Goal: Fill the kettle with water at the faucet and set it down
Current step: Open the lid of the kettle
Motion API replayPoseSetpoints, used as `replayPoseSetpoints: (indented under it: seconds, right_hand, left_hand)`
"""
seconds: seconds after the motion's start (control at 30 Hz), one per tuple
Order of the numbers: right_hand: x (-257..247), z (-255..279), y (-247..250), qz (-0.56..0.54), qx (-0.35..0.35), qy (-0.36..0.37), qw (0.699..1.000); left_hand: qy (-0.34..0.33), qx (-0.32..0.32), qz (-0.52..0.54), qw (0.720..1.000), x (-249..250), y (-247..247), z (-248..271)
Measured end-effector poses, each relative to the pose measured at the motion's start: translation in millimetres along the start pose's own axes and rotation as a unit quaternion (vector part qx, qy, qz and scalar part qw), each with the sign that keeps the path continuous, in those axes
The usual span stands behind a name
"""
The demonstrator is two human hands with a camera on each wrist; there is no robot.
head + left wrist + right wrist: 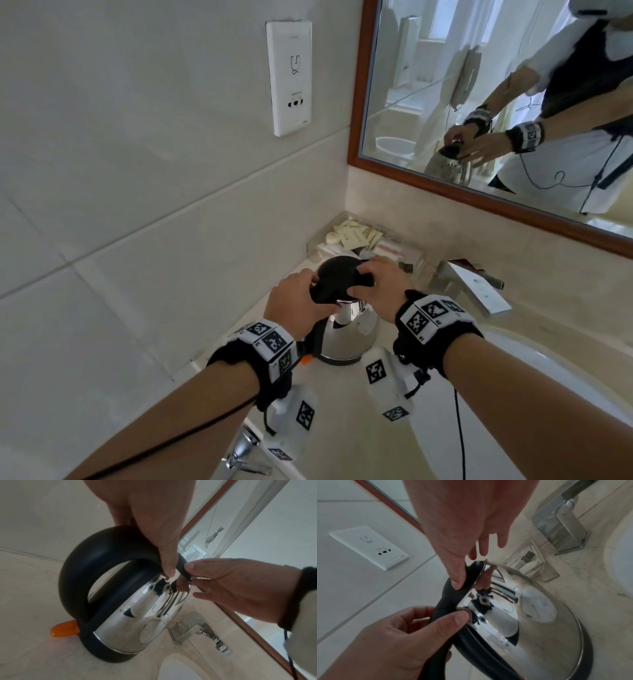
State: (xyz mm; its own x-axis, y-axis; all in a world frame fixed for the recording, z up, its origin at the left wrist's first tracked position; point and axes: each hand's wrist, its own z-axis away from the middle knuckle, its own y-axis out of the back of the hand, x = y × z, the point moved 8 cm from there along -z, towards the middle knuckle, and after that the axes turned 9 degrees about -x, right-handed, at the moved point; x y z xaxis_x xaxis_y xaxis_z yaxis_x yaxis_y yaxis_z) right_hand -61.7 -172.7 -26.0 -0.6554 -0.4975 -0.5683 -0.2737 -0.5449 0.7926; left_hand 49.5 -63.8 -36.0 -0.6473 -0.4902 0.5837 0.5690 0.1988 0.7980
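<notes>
A shiny steel kettle (356, 334) with a black loop handle (77, 566) and a black lid (337, 274) stands upright on the beige counter, left of the sink. My left hand (306, 291) grips the top of the handle, thumb pressed near the lid (169, 566). My right hand (364, 284) pinches the lid's edge, thumb on the black rim (458, 578), fingers over the top. The lid looks seated on the kettle. An orange switch (63, 628) sticks out at the handle's foot. The chrome faucet (474, 284) is to the right, behind the kettle.
The white basin (555, 394) lies at the right. A clear tray of toiletries (363, 240) sits in the back corner behind the kettle. A wood-framed mirror (479, 102) hangs above, with a wall socket (289, 78) to its left. A chrome fitting (243, 448) sits at the counter's near edge.
</notes>
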Motion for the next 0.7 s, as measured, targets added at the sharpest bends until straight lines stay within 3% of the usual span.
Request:
replayPoseSetpoints:
  seconds: [0.2,0.43,0.57,0.7]
  right_hand:
    - [0.6,7.1,-0.6,-0.011,0.026,-0.003,1.000]
    - [-33.7,28.3,17.8,-0.068,0.130,0.106,0.983]
    - [-38.7,32.1,23.3,-0.171,0.162,0.105,0.966]
    - [-41.6,35.7,29.8,-0.254,0.168,0.122,0.945]
  left_hand:
    - [-0.018,0.002,0.034,0.999,2.6,1.5,3.5]
    - [-0.016,0.006,0.044,0.999,1.5,4.1,6.4]
    - [0.017,-0.036,0.032,0.999,0.8,-1.6,11.7]
    - [0.095,-0.135,0.094,0.982,-2.4,-4.2,15.1]
